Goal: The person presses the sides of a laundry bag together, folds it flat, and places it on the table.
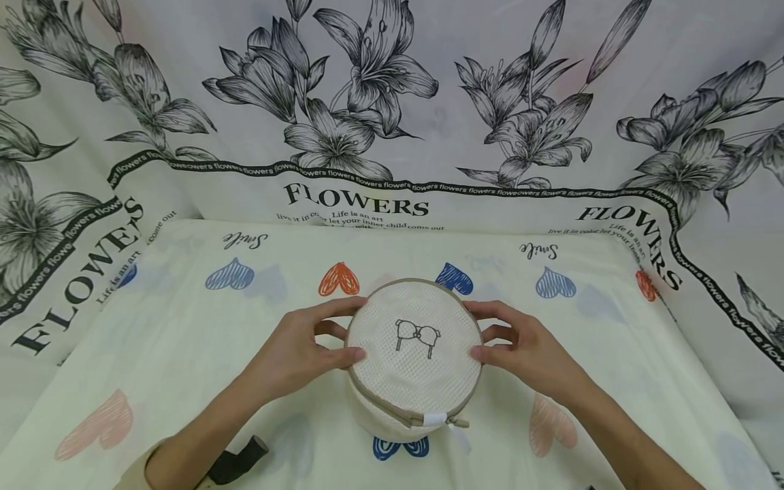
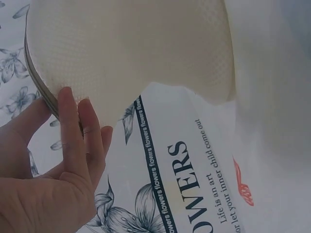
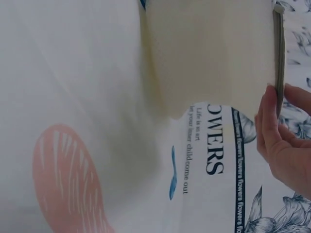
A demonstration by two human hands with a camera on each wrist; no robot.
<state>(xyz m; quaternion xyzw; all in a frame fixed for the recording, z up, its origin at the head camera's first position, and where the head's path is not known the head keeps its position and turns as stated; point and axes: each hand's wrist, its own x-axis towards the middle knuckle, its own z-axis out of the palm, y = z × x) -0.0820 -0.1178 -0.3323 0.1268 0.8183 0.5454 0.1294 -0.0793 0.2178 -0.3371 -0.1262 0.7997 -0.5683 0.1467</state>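
A round white mesh laundry bag (image 1: 416,381) with a beige zipped rim stands in the middle of the table, its top facing up. Two line-drawn sheep-like shapes mark that top. My left hand (image 1: 312,340) grips the rim at the left, thumb on top and fingers along the side. Opposite it, my right hand (image 1: 520,347) pinches the right edge the same way. The zip pull (image 1: 458,422) and a white tab (image 1: 435,419) sit at the near edge. In the left wrist view the mesh wall (image 2: 131,43) hangs beside the left fingers.
A cream cloth (image 1: 294,258) printed with hearts covers the table. Behind it and at both sides hangs a white curtain (image 1: 441,122) with black flower drawings and lettering. A black strap (image 1: 239,459) is at my left forearm.
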